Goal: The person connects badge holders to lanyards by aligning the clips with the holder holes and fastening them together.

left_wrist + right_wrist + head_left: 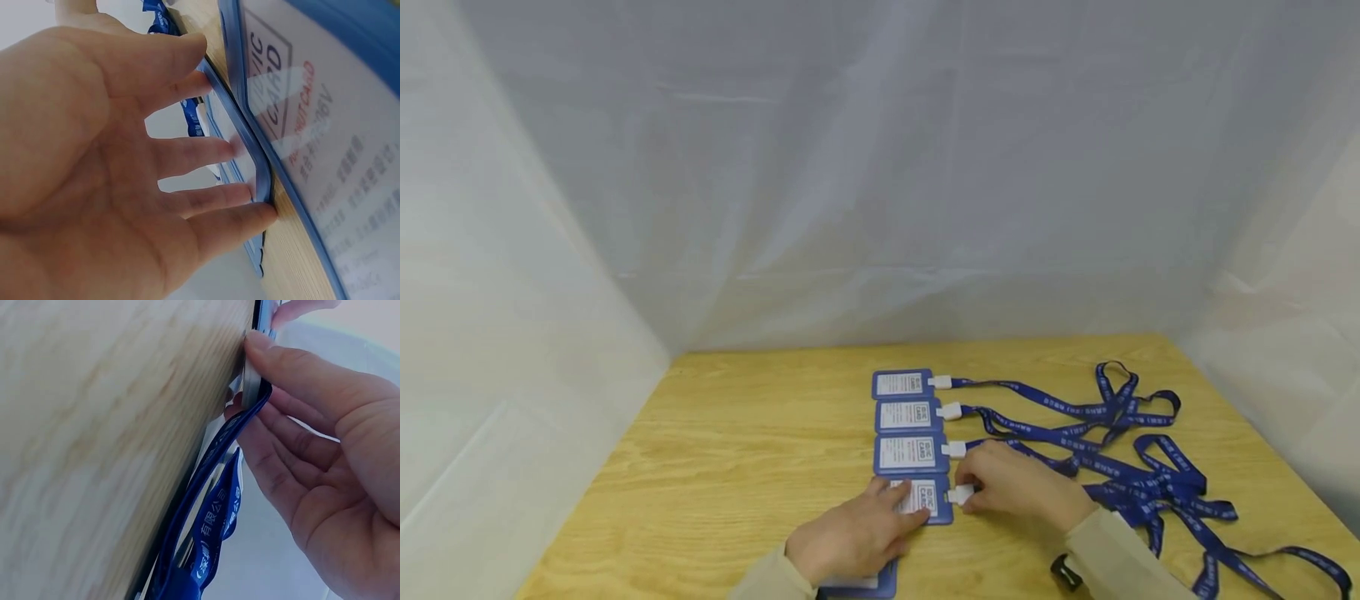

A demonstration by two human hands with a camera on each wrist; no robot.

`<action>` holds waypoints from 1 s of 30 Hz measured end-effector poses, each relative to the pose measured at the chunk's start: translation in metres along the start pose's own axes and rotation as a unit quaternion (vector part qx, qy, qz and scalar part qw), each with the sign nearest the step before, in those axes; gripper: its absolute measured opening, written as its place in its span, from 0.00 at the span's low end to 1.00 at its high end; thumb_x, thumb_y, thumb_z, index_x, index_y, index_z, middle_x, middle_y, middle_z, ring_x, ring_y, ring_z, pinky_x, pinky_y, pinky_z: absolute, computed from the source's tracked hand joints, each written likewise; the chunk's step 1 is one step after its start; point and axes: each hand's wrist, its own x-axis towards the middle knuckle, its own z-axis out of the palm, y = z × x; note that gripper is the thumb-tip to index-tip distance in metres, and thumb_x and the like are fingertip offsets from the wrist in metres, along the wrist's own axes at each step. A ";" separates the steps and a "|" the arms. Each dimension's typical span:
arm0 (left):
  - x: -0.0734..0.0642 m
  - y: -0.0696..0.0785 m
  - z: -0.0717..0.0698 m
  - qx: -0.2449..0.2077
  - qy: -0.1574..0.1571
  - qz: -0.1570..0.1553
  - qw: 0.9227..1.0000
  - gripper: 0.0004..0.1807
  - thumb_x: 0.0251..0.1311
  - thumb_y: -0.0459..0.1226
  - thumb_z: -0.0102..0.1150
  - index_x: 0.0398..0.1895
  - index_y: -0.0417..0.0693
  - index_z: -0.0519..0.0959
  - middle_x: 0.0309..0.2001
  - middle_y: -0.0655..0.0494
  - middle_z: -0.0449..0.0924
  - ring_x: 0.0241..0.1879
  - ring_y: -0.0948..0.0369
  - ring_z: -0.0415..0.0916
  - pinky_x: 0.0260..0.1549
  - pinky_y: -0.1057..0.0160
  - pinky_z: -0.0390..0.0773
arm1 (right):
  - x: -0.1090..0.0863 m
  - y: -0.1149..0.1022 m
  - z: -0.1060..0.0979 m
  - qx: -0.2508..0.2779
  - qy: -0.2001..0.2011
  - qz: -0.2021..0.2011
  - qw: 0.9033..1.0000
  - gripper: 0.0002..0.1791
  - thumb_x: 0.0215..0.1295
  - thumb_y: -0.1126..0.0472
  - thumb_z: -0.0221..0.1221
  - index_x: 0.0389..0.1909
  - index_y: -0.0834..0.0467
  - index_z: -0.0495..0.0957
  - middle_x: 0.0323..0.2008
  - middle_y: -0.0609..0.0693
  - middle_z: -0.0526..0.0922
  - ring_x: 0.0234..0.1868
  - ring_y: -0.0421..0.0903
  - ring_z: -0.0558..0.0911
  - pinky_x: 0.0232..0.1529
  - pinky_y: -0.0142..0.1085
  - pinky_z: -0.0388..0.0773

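Four blue ID card holders lie in a column on the table. My left hand (857, 533) rests its outstretched fingers on the nearest of these, a card holder (943, 504) with a printed white card. At its right end my right hand (1018, 483) pinches the white clip (960, 496) between thumb and fingers. In the right wrist view this clip (251, 384) sits low over the wood, with its blue lanyard (209, 519) trailing from it. Another card holder (886, 583), partly hidden under my left wrist, fills the right side of the left wrist view.
Beyond my hands, several card holders (883, 454) have white clips pointing right. Their blue lanyards (1120, 492) lie looped and overlapping on the right of the table (722, 467). A black buckle (1065, 573) is near my right sleeve. Pale sheeting (880, 208) hangs behind and at both sides.
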 end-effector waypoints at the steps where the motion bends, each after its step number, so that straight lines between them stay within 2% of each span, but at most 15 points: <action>1: 0.001 0.001 0.000 0.004 0.001 0.003 1.000 0.24 0.75 0.50 0.51 0.72 0.70 0.70 0.76 0.53 0.63 0.71 0.51 0.63 0.64 0.51 0.77 | 0.000 0.000 0.000 0.000 0.000 0.003 1.000 0.08 0.57 0.54 0.73 0.35 0.51 0.87 0.30 0.36 0.83 0.30 0.31 0.75 0.38 0.31 0.80; 10: 0.008 0.004 -0.005 0.005 -0.017 0.008 1.000 0.25 0.74 0.47 0.52 0.73 0.67 0.69 0.77 0.51 0.60 0.73 0.50 0.60 0.68 0.52 0.72 | -0.002 -0.005 -0.001 -0.007 0.012 0.021 1.000 0.07 0.55 0.56 0.74 0.33 0.52 0.87 0.29 0.37 0.83 0.30 0.33 0.75 0.38 0.33 0.80; 17: 0.008 0.006 -0.004 0.012 -0.015 0.012 1.000 0.25 0.73 0.43 0.52 0.73 0.63 0.70 0.76 0.47 0.63 0.74 0.45 0.61 0.70 0.52 0.69 | -0.002 -0.012 0.003 -0.015 0.014 0.040 0.999 0.10 0.56 0.57 0.74 0.37 0.54 0.87 0.33 0.40 0.86 0.35 0.36 0.78 0.46 0.39 0.81; 24: 0.010 0.006 -0.004 0.003 -0.027 0.011 1.000 0.26 0.73 0.42 0.53 0.73 0.62 0.70 0.76 0.49 0.62 0.75 0.45 0.60 0.71 0.49 0.69 | -0.001 -0.014 0.007 -0.018 0.016 0.034 0.999 0.09 0.56 0.58 0.73 0.37 0.54 0.88 0.30 0.38 0.83 0.29 0.34 0.73 0.37 0.32 0.77; 30: 0.015 0.009 -0.006 -0.012 -0.044 0.007 0.999 0.25 0.74 0.43 0.52 0.73 0.61 0.69 0.77 0.51 0.61 0.76 0.46 0.57 0.71 0.47 0.68 | 0.000 -0.016 0.008 -0.040 0.030 0.025 0.998 0.09 0.56 0.58 0.74 0.37 0.55 0.88 0.31 0.40 0.85 0.31 0.35 0.76 0.40 0.35 0.80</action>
